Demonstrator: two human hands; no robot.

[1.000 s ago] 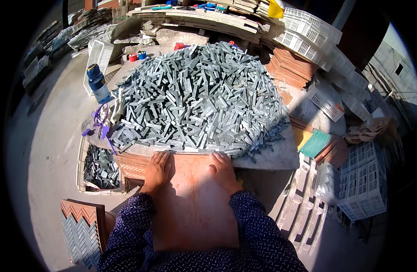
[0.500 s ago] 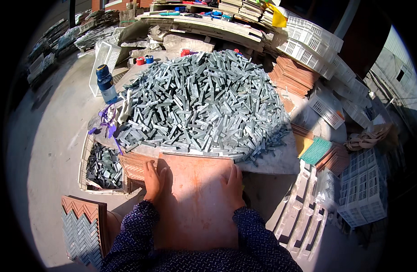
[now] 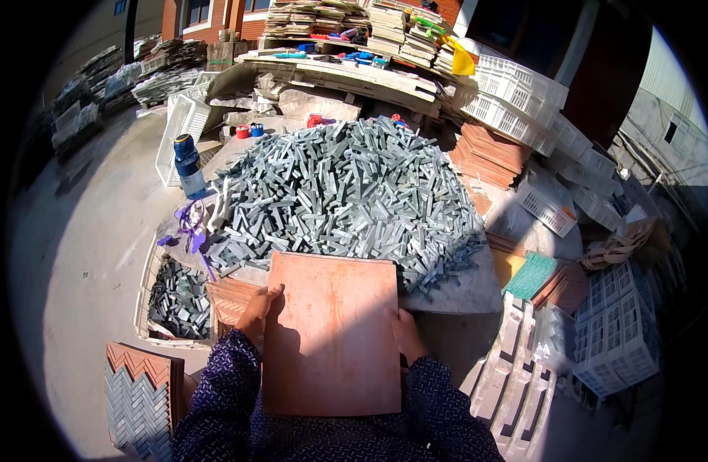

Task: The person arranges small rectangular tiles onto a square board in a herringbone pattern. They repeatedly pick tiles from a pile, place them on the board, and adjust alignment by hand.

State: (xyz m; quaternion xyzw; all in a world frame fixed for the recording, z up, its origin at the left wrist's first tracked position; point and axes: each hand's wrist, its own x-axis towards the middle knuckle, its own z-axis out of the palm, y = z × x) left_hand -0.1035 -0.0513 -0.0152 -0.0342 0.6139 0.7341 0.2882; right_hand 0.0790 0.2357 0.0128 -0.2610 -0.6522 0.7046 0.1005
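Note:
A flat reddish-brown board (image 3: 334, 339) stands in front of me, raised and tilted, its upper edge overlapping the near side of a pile of grey tile strips (image 3: 354, 185). My left hand (image 3: 257, 312) grips the board's left edge, thumb on the face and the other fingers mostly hidden. At the opposite edge, my right hand (image 3: 405, 335) is closed on the board, with part of its fingers behind it. Beside my left hand are reddish grooved panels (image 3: 232, 300). A shadow falls across the board's lower right part.
A crate of grey pieces (image 3: 143, 308) and a herringbone tile stack (image 3: 142, 400) are on the left. A blue bottle (image 3: 189, 165) stands by the pile. On the right are a slatted pallet (image 3: 496, 369), white crates (image 3: 615, 331) and a reddish panel stack (image 3: 488, 154).
The board has come up and tilted between both hands, and its lower edge now shows. My hands have shifted slightly down its sides. The view has tipped upward.

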